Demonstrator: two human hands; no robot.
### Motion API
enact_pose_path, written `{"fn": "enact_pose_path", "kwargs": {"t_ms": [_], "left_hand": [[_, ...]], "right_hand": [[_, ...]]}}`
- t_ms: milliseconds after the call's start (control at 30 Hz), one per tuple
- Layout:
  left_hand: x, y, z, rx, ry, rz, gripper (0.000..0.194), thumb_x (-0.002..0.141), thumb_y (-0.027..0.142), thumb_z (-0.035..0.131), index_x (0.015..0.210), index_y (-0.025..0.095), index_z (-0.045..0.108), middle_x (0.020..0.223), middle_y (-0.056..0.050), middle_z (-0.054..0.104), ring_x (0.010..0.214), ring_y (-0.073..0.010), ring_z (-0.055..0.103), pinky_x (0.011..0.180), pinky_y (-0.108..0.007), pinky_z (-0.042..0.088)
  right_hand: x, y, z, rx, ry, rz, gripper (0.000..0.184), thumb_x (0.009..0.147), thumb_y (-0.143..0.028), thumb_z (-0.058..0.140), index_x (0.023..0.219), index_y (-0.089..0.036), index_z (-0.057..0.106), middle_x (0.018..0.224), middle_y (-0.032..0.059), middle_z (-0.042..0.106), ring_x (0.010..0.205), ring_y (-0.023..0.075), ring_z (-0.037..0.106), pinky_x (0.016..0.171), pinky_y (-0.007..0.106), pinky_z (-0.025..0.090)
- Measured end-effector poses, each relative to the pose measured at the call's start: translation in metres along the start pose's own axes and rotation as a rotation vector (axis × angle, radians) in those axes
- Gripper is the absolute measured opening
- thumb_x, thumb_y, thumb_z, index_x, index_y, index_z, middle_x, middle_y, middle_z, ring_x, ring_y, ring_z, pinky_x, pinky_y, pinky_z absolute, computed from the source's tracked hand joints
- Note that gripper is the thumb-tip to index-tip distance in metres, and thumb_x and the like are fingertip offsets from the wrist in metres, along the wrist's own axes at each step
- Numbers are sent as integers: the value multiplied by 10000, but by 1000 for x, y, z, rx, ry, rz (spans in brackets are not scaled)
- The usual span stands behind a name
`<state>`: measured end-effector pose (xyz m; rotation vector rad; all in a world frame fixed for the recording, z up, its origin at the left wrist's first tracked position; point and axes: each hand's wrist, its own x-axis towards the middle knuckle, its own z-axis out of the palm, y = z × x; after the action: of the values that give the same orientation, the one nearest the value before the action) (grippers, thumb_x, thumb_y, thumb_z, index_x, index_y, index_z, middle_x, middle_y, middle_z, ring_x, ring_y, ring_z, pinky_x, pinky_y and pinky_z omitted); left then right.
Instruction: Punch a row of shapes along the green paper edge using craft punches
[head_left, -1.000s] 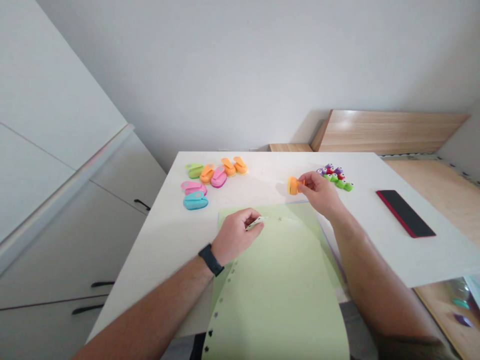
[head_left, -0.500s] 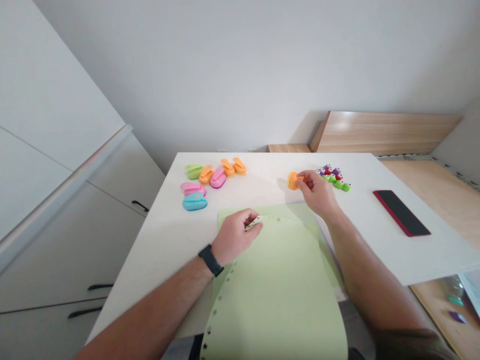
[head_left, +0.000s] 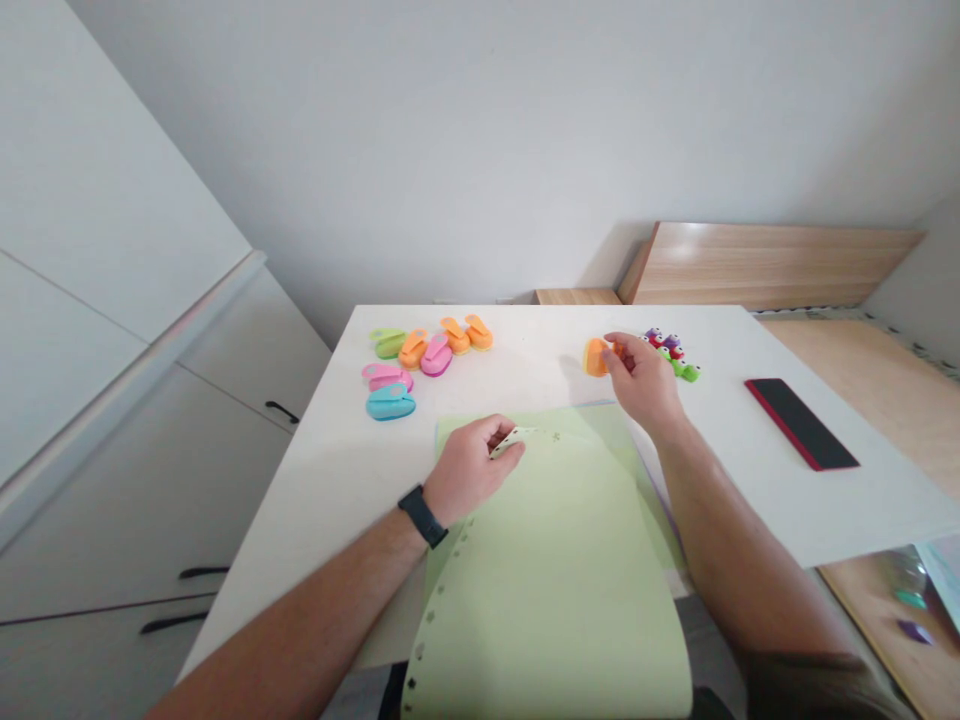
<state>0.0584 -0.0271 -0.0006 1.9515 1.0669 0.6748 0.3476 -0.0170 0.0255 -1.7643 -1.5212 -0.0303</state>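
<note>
My left hand (head_left: 472,470), a dark watch on its wrist, pinches the top left edge of a pale green sheet of paper (head_left: 570,570). Small punched shapes run down the sheet's left side, and one flower-shaped hole shows near its top. The sheet curves down over the table's front edge, above other green paper (head_left: 600,420) lying flat. Past the paper's top right corner, my right hand (head_left: 643,380) has thumb and fingers around the lever end of an orange craft punch (head_left: 596,357). Fingers hide part of that lever.
Several lever punches in green, orange, pink and blue (head_left: 391,402) stand at the back left of the white table (head_left: 322,510). Small purple, red and green punches (head_left: 679,360) cluster behind my right hand. A black and red flat case (head_left: 801,424) lies to the right.
My right hand and the orange punch have shifted slightly right and back, and the punch has turned a little. My left hand keeps its hold on the sheet, almost still.
</note>
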Motion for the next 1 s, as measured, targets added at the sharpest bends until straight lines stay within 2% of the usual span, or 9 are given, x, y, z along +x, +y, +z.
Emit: {"fn": "enact_pose_path", "kwargs": {"t_ms": [167, 333, 567, 833, 1000], "left_hand": [[0, -1, 1, 7, 5, 1, 166, 868, 358, 575, 874, 195, 606, 741, 29, 608, 672, -118, 522, 626, -225, 398], [2, -3, 1, 18, 1, 4, 175, 874, 369, 568, 878, 197, 598, 736, 33, 599, 673, -119, 522, 633, -228, 397], [2, -9, 2, 57, 11, 19, 200, 876, 398, 565, 898, 202, 603, 724, 37, 594, 660, -123, 519, 617, -234, 390], [2, -6, 0, 43, 3, -1, 228, 866, 417, 563, 919, 201, 615, 756, 24, 635, 676, -135, 550, 634, -244, 415], [2, -5, 0, 28, 12, -17, 239, 851, 426, 575, 906, 198, 621, 749, 22, 642, 679, -139, 566, 639, -243, 431]], "right_hand": [[7, 12, -14, -26, 39, 75, 404, 927, -459, 484, 1169, -198, 675, 875, 68, 686, 734, 189, 587, 718, 334, 461], [14, 38, -42, -154, 70, 235, 399, 902, -484, 492, 1107, -203, 686, 895, 78, 709, 746, 204, 608, 717, 339, 459], [12, 88, -73, -451, -54, 531, 385, 780, -495, 589, 1021, -203, 659, 897, 119, 709, 772, 260, 608, 644, 347, 427], [12, 105, -80, -497, -202, 468, 335, 791, -424, 568, 1048, -240, 680, 889, 80, 707, 751, 231, 611, 652, 321, 418], [15, 117, -80, -573, -237, 422, 311, 813, -362, 547, 1050, -238, 705, 980, 98, 715, 862, 250, 624, 762, 352, 431]]}}
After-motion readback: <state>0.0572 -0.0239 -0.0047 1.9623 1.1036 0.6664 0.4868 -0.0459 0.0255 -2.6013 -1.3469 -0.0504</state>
